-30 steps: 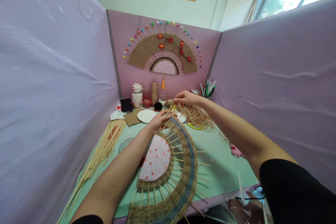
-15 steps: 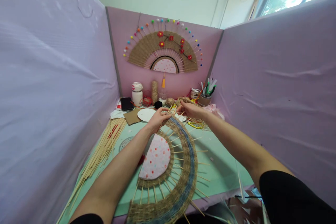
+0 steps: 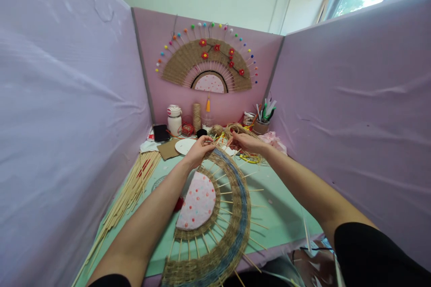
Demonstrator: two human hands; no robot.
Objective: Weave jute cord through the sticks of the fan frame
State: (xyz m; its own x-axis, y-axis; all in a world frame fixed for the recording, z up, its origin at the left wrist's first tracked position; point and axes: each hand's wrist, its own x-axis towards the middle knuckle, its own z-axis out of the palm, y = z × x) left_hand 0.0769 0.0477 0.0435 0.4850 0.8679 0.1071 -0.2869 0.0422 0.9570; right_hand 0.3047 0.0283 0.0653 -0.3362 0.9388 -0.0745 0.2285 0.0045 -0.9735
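A half-round woven fan (image 3: 243, 208) of brown twine with a blue band stands tilted before me, thin sticks fanning out past its rim. Its inner half-disc (image 3: 198, 202) is white with pink and red dots. My left hand (image 3: 201, 149) is closed on the fan's far end, fingers pinching its edge. Just right of it, my right hand (image 3: 244, 142) is closed too, fingertips pinched on twine (image 3: 235, 130) beside the stick tips. The strand itself is too thin to follow clearly.
Loose bamboo sticks (image 3: 126, 202) lie along the left. At the back are a phone (image 3: 161, 132), a white bottle (image 3: 174, 121), a twine spool (image 3: 197, 117) and a tool pot (image 3: 261, 126). A finished fan (image 3: 182, 63) hangs on the back panel. Cloth-covered walls (image 3: 353, 112) enclose both sides.
My left hand and the fan's far end have shifted slightly left in view. My right hand stays by the twine with a small finger movement.
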